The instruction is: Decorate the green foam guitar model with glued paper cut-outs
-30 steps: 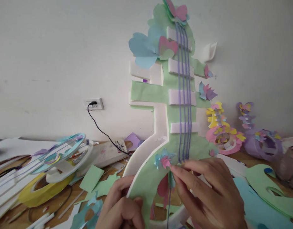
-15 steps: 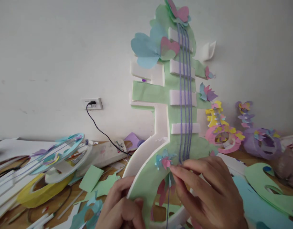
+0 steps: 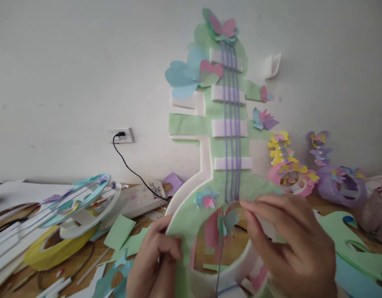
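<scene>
A craft guitar of pale green paper on white foam (image 3: 226, 145) stands upright before me, with purple strings (image 3: 230, 136) running over white bars on its neck. Paper flowers and butterflies adorn it. My left hand (image 3: 155, 258) grips the rim of its round body at lower left, the thumb on the front. At the top right edge of the sound hole, my right hand (image 3: 290, 240) is closed in a pinch beside the strings' lower ends; whatever lies between thumb and forefinger is too small to make out. One thin thread (image 3: 220, 260) hangs down across the hole, past a paper butterfly (image 3: 230, 221).
Cut green paper (image 3: 119, 231), a yellow ring (image 3: 51, 252) and a blue paper instrument (image 3: 82, 198) lie on the left. Behind at right stand pink-and-yellow (image 3: 292, 178) and purple (image 3: 340, 186) craft guitars. A black cord (image 3: 136, 178) runs from the wall socket (image 3: 121, 135).
The green guitar has shifted left and slightly down at its top. My right hand has moved right, from beside the small blue flower to the hole's upper right edge.
</scene>
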Demonstrator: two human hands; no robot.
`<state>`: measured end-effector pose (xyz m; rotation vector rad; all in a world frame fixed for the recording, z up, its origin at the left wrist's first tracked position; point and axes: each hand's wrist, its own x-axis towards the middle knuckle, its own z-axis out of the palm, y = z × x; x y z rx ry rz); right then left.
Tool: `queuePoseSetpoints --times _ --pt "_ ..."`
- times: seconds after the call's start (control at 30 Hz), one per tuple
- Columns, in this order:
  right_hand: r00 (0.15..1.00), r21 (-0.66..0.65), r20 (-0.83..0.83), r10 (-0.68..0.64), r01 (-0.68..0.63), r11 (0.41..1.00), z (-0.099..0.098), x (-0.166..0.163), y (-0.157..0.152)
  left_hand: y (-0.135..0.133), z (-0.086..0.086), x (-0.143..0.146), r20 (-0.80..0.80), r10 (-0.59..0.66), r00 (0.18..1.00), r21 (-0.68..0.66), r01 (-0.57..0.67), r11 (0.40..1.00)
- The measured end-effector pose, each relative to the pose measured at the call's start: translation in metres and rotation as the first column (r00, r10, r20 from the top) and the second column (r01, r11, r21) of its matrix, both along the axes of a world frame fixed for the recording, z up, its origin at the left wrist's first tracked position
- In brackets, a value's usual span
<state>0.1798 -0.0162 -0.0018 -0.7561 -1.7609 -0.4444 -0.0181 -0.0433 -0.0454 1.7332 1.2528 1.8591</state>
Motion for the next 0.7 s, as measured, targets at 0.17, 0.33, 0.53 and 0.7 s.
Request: queuePoseSetpoints --times 0.17,0.33,0.53,0.7 --pt "0.98 -0.261 -0.126 -0.155 0.118 0.958 -0.009 0.033 0.035 0.043 -0.021 -0.027 0.13 0.021 0.991 -0.024 -0.018 1.0" --pt "0.967 -0.773 -0.234 -0.1 -0.123 0.623 -0.049 0.053 0.085 0.065 -0.037 -0.041 0.189 0.021 0.982 -0.008 -0.02 1.0" --pt "0.941 -0.805 -0.338 0.0 -0.289 0.517 -0.062 0.043 0.101 0.069 -0.039 -0.044 0.144 0.025 0.989 -0.067 -0.015 0.998" --pt "0.905 -0.762 -0.403 -0.139 -0.247 0.599 -0.062 0.051 0.107 0.076 -0.042 -0.045 0.063 0.038 0.997 -0.176 -0.026 0.984"
